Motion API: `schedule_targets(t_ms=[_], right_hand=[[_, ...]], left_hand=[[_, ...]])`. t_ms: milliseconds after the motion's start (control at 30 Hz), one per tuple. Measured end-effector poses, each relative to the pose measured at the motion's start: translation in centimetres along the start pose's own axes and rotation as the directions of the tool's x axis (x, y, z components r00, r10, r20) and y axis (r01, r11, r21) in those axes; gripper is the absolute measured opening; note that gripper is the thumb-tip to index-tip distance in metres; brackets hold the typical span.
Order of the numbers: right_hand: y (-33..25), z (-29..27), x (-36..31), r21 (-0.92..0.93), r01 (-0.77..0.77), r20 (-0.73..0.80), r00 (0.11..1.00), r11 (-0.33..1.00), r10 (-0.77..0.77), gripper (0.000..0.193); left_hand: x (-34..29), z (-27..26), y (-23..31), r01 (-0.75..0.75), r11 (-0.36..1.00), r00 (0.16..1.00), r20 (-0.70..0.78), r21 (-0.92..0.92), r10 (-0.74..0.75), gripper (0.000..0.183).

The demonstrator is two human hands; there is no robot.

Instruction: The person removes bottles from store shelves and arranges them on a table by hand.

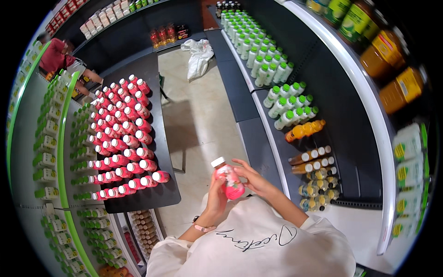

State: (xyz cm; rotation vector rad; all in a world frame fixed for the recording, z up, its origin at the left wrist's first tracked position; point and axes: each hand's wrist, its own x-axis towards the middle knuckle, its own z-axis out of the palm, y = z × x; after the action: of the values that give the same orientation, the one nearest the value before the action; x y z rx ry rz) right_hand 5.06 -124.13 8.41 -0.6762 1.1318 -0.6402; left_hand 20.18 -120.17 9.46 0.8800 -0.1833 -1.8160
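A pink bottle with a white cap (229, 181) is held upright, slightly tilted, in front of my chest. My left hand (216, 196) wraps round its left side. On the other side, my right hand (252, 179) has its fingers spread, with the fingertips at or close to the bottle's upper right; whether they press on it I cannot tell. To my left, many bottles of the same pink kind (123, 142) stand in rows on a dark table (167, 194).
On the right, a dark shelf (230, 87) carries white bottles with green caps (253, 55), orange bottles (305, 130) and brown bottles (310, 157). Green-edged shelves (62, 134) line the left. A white sack (199, 60) lies on the floor ahead. A person in red (56, 57) sits far left.
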Motion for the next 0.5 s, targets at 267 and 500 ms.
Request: schedule_targets(t_ms=[267,500], right_hand=[[-5.2,-1.4,10.4,0.477,-0.216,0.280,0.956,0.852,0.086,0.050],[-9.3,-1.5,19.6,0.416,-0.368,0.314,0.916,0.831,0.248,0.040]], left_hand=[[7.1,1.3,5.5,-0.028,1.000,0.967,0.252,0.007,0.025,0.066],[16.4,2.6,11.1,-0.149,0.906,0.983,-0.039,0.396,0.179,0.049]])
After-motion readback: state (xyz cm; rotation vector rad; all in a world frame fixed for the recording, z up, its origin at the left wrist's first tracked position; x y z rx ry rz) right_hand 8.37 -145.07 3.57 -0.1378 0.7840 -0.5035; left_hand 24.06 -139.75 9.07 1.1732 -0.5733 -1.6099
